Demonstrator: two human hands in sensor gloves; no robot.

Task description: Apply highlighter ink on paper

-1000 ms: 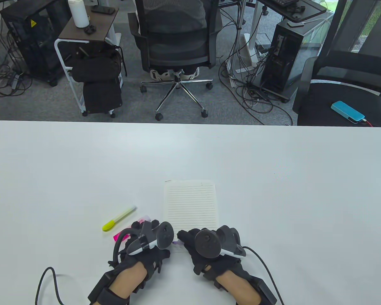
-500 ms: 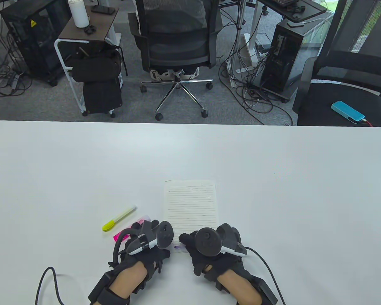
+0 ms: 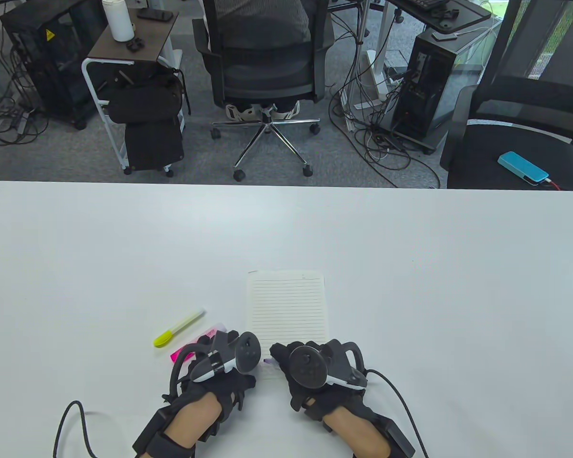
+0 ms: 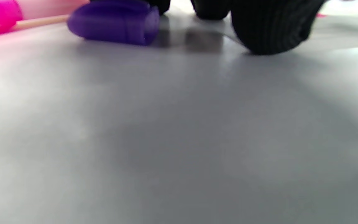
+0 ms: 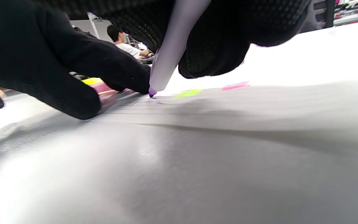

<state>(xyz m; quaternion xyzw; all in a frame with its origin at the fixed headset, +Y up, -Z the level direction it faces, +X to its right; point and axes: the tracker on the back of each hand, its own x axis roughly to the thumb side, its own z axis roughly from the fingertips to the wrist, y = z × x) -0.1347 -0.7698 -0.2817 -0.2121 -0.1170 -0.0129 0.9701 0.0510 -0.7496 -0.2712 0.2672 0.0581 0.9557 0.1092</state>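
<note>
Your right hand (image 3: pixel 315 369) pinches a purple highlighter (image 5: pixel 172 49) between curled fingers (image 5: pixel 73 74), its purple tip (image 5: pixel 151 92) touching the lined paper (image 3: pixel 287 310) at the sheet's near left corner. The barrel leans steeply and the nib sits close to the sheet's edge.

Your left hand (image 3: pixel 219 367) rests on the table (image 3: pixel 410 267) just left of the paper's near edge. Its fingertips (image 4: pixel 269 28) press down beside a purple cap (image 4: pixel 113 23); whether they curl round the cap cannot be told.

A pink highlighter (image 3: pixel 186 350) lies partly under that hand, and a yellow highlighter (image 3: pixel 179 328) lies farther left, toward the table's near edge.

The risk, as a judgement: the paper is loose, and the left hand seems to pin only its corner, if that. A stroke dragged away from the corner could slide or buckle the sheet, or run ink onto the table.
</note>
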